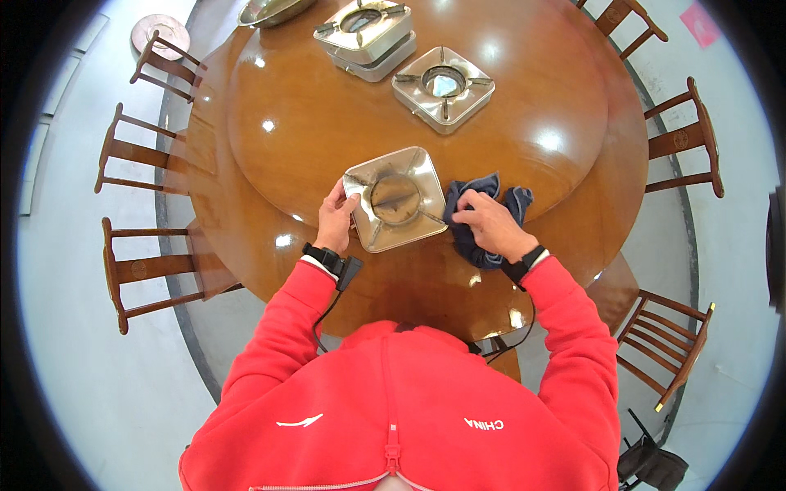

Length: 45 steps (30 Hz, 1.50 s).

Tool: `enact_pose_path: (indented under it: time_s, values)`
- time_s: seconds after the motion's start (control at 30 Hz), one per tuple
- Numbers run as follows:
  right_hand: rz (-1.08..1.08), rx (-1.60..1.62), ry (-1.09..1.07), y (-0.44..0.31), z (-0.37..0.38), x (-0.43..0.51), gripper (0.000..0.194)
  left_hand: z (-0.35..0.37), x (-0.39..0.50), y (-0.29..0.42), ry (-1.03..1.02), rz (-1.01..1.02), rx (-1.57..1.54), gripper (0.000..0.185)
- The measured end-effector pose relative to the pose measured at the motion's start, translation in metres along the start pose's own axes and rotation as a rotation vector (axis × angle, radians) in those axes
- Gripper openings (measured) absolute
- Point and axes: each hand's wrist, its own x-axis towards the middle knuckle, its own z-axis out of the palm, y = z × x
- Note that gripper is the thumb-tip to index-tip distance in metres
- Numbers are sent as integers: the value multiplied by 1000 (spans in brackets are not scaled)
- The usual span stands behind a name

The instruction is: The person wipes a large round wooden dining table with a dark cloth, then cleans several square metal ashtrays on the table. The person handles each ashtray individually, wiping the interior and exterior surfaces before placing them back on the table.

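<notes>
My left hand [336,218] grips the left edge of a square metal stove frame [427,173], thumb on its upper face. Tilted in front of me, the frame has rounded corners, dark pot supports running in from its corners and a round opening, with brown showing through it. Close to its right side, my right hand [491,224] has its fingers curled into a crumpled dark blue cloth [476,253]. The cloth bunches up around the fingers and partly hides under the hand.
On the round wooden table [307,153], another square metal stove [463,104] stands beyond the frame. Behind it are stacked metal stoves [371,46] and a metal basin [270,12]. Wooden chairs [150,268] ring the table. Cables hang from my wrist straps.
</notes>
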Motion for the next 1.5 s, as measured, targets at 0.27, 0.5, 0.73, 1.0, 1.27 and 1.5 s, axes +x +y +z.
enact_pose_path:
  time_s: [0.27, 0.5, 0.73, 1.0, 1.27, 1.5]
  values:
    - [-25, 357, 352, -2, 6, 35, 18, 3, 3, 13, -18, -43, 13, 53]
    - [113, 72, 241, -7, 29, 63, 29, -2, 8, 14, -90, -48, 19, 54]
    - [272, 33, 469, 2, 58, 84, 25, -6, 12, -1, 81, 121, 170, 56]
    - [342, -68, 362, -17, 55, 76, 32, -7, -104, -36, 17, -452, -133, 59]
    - [196, -275, 230, -27, 43, 76, 29, 42, -85, -67, -7, -380, -633, 41]
    - [284, -234, 304, -25, 51, 86, 24, 34, -80, -66, -73, -346, -587, 31]
